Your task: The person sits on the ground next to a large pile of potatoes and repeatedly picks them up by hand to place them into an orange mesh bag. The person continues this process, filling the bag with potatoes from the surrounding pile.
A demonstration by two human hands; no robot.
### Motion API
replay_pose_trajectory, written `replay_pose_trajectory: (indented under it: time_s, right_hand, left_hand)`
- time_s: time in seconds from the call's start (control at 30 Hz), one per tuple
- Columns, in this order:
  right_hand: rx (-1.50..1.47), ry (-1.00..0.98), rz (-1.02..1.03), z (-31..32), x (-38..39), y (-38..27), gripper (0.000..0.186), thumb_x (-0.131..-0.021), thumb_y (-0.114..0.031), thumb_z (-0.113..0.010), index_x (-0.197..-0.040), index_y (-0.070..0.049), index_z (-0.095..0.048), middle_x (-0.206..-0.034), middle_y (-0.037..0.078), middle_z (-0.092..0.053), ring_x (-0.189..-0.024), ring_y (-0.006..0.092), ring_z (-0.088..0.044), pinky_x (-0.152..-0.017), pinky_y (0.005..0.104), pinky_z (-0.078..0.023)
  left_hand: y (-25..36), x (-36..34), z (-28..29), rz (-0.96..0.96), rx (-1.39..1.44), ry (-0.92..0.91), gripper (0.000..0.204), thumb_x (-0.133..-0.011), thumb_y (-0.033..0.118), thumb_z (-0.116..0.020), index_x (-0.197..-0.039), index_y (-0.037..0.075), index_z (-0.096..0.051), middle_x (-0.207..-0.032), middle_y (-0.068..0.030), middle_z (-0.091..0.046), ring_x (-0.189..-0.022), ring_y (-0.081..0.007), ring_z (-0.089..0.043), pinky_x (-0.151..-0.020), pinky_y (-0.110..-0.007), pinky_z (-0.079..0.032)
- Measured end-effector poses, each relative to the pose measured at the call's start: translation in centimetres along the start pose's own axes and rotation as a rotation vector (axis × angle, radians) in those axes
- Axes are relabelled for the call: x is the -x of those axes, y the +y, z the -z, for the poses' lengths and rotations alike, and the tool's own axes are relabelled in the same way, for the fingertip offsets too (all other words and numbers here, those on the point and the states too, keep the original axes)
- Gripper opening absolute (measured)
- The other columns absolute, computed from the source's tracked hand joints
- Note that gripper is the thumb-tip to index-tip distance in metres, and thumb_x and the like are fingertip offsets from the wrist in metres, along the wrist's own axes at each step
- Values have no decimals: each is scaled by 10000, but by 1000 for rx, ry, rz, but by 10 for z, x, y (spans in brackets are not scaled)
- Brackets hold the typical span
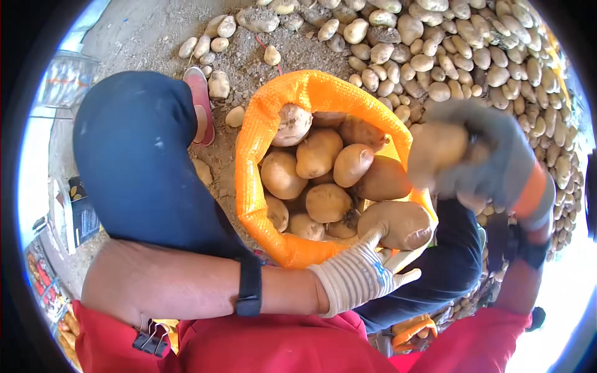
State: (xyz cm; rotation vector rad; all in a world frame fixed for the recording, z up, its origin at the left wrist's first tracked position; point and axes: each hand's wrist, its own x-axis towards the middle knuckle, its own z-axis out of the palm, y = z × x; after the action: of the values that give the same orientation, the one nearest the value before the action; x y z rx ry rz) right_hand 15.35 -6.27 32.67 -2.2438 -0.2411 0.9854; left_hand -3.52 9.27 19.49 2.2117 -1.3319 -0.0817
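Note:
An orange woven bag (250, 180) stands with its mouth wide and its rim folded over, several large brown potatoes (319, 153) heaped inside. My left hand (360, 276), in a white glove with grey stripes, is at the near right rim. Its thumb lies against a big potato (398, 224), which overlaps the rim; one finger points out to the right below it. My right hand (497, 155), in a grey glove with an orange cuff, is just right of the bag and smeared by motion. A potato (438, 146) shows in its grasp, blurred too; most of those fingers cannot be made out.
A big pile of potatoes (485, 56) covers the ground at the far right. A few loose potatoes (219, 84) lie on the dirt beyond the bag. My bent left leg (143, 161) and right leg (429, 273) flank the bag. Another orange bag (413, 329) shows at the lower right.

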Motion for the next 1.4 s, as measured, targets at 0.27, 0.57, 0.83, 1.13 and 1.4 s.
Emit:
replay_pose_trajectory:
  time_s: [0.27,0.57,0.83,1.13,1.4]
  right_hand:
    - [894,-201,277,-112,-38,-8,395,-743,-222,-774,-1064,-52,-620,-951,154,-670,-866,340,-682,-725,439,-550]
    - [930,-368,8,-144,-38,-36,247,-836,-163,-642,-1057,-55,-621,-922,165,-685,-867,347,-701,-692,458,-559]
    - [791,-306,3,-123,-33,-42,330,-808,-227,-681,-1072,-40,-616,-951,190,-690,-879,355,-696,-715,463,-554]
    - [635,212,558,-113,-64,22,455,-713,-202,-710,-1144,-77,-636,-1210,121,-582,-1148,311,-540,-911,429,-496]
    - [478,-75,602,-83,-102,43,428,-729,-148,-699,-1143,-58,-639,-1165,135,-635,-1181,304,-571,-953,347,-492]
  left_hand:
    - [10,3,-11,24,186,43,495,-953,145,-448,-1442,216,-477,-1533,-169,-403,-1236,-340,-566,-1048,-576,-411]
    - [24,2,-42,-7,-113,20,437,-987,229,-400,-1412,222,-501,-1453,-109,-493,-1270,-322,-530,-1061,-509,-415]
    - [16,3,-21,29,224,12,388,-1024,328,-400,-1342,167,-553,-1357,-124,-564,-1176,-272,-599,-1011,-447,-470]
    - [0,-5,4,-97,191,-148,565,-918,81,-493,-1457,241,-432,-1430,-157,-484,-1311,-346,-478,-1149,-543,-317]
    - [-14,-13,22,-161,172,-293,606,-913,201,-477,-1509,223,-364,-1480,-252,-429,-1246,-297,-554,-969,-621,-425]
